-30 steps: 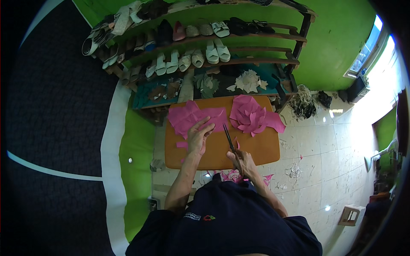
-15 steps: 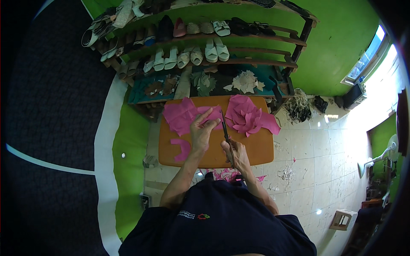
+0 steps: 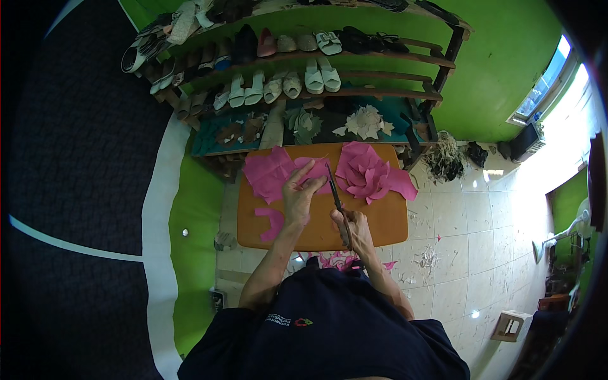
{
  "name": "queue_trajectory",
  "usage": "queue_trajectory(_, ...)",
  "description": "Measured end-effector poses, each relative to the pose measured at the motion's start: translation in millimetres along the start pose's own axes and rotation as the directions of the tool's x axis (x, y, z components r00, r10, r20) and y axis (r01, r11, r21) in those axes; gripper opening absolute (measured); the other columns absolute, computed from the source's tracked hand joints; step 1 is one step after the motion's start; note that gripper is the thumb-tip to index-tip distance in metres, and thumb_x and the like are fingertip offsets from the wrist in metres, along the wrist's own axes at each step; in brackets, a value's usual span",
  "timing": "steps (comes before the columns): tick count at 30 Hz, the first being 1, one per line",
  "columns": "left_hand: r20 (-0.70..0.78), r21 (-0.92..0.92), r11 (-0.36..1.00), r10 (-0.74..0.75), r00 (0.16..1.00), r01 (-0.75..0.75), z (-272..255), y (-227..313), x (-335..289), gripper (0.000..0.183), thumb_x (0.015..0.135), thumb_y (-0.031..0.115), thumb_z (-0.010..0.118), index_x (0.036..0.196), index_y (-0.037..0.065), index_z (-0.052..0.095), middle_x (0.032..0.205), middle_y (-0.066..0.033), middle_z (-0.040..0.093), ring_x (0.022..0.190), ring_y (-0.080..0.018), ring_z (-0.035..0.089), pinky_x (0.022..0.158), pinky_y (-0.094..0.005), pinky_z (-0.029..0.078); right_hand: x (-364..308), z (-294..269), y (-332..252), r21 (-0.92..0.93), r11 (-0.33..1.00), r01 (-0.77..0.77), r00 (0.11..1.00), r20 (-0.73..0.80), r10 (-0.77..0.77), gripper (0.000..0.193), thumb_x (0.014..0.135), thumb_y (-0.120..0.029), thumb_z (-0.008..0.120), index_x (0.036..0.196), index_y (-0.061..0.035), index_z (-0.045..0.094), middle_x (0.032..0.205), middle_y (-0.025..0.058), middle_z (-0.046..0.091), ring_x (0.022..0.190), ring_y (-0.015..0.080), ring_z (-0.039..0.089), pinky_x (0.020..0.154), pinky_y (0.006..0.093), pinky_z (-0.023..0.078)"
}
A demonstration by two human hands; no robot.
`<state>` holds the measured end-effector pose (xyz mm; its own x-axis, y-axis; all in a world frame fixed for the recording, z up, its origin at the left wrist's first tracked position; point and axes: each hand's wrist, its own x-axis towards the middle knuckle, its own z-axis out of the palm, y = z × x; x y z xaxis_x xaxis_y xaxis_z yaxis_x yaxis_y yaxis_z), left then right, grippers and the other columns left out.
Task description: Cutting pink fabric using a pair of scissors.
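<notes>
My right hand (image 3: 356, 231) is closed round the handles of a pair of dark scissors (image 3: 335, 192), whose blades point away from me. In my left hand (image 3: 297, 196), a piece of pink sheet material (image 3: 321, 171) is pinched between thumb and fingers, its right edge close by the scissor blades. Whether the blades are touching it is too small to tell. Larger pink sheets (image 3: 266, 172) lie left of that hand, and a heap of cut pink pieces (image 3: 364, 176) lies to the right. A curved pink offcut (image 3: 272, 223) rests near the table's left side.
An orange-brown table (image 3: 386, 225) stands before me. Behind it, a wooden rack (image 3: 386, 94) bears shoes, with pale cut pieces (image 3: 364, 122) on its low shelf. Pink scraps (image 3: 335, 259) litter the floor under the near edge. Shavings (image 3: 427, 256) lie on the tiles at right.
Both hands keep nearly the same pose, with the pink piece and scissors still held. The whole view has shifted very slightly.
</notes>
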<state>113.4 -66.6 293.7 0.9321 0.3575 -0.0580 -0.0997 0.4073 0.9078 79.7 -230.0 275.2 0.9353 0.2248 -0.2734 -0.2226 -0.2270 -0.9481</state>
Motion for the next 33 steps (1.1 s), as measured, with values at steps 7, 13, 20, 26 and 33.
queue_trajectory(7,0.081,0.018,0.999,0.039,0.996,-0.041,-14,-6,8,0.05,0.084,-0.007,0.071,0.132,0.0,0.059,0.088,0.002,0.056,0.072,-0.004,0.057,0.081,-0.0214,0.055,5,-5,7,-0.09,0.993,0.071,0.997,0.018,-0.069,0.068,0.082,-0.069,0.064,0.067,-0.0039,0.055,0.05,-0.001,0.043,0.043,0.0097,0.045,0.04,0.0289,0.035)
queue_trajectory(13,0.126,0.037,0.999,0.019,0.992,-0.024,-16,0,10,0.054,0.084,-0.007,0.07,0.136,0.001,0.056,0.071,0.0026,0.062,0.071,-0.006,0.062,0.08,-0.0229,0.055,-1,-9,-9,-0.065,0.998,0.019,1.0,0.014,-0.018,0.075,0.081,-0.066,0.069,0.061,0.0043,0.051,0.049,0.0029,0.035,0.048,0.0135,0.035,0.046,0.0386,0.031)
queue_trajectory(20,0.171,0.034,0.999,-0.02,0.985,0.015,-19,11,10,0.057,0.081,-0.006,0.074,0.134,0.002,0.057,0.07,0.0057,0.061,0.067,-0.0025,0.057,0.078,-0.02,0.052,-4,-16,-18,-0.079,0.997,0.015,0.999,0.048,-0.011,0.074,0.078,-0.066,0.072,0.061,0.0048,0.058,0.046,0.0021,0.04,0.042,0.0119,0.043,0.042,0.035,0.035)
queue_trajectory(26,0.223,0.055,0.998,-0.047,0.974,0.035,-25,17,16,0.059,0.08,-0.006,0.074,0.136,-0.001,0.055,0.081,-0.0041,0.072,0.078,-0.0082,0.069,0.079,-0.0223,0.054,-5,-23,-20,-0.115,0.993,0.028,0.998,0.064,-0.021,0.075,0.077,-0.067,0.073,0.06,0.005,0.059,0.045,0.0024,0.042,0.039,0.0118,0.045,0.04,0.0328,0.036)
queue_trajectory(33,0.294,0.083,0.995,-0.071,0.953,0.049,-29,19,19,0.059,0.08,-0.006,0.074,0.135,0.001,0.056,0.082,-0.0038,0.072,0.078,-0.0095,0.069,0.082,-0.0228,0.056,-8,-34,-25,-0.125,0.992,-0.01,0.996,0.083,0.02,0.072,0.078,-0.065,0.074,0.06,0.0043,0.06,0.044,0.0025,0.042,0.038,0.0121,0.044,0.04,0.0327,0.036)
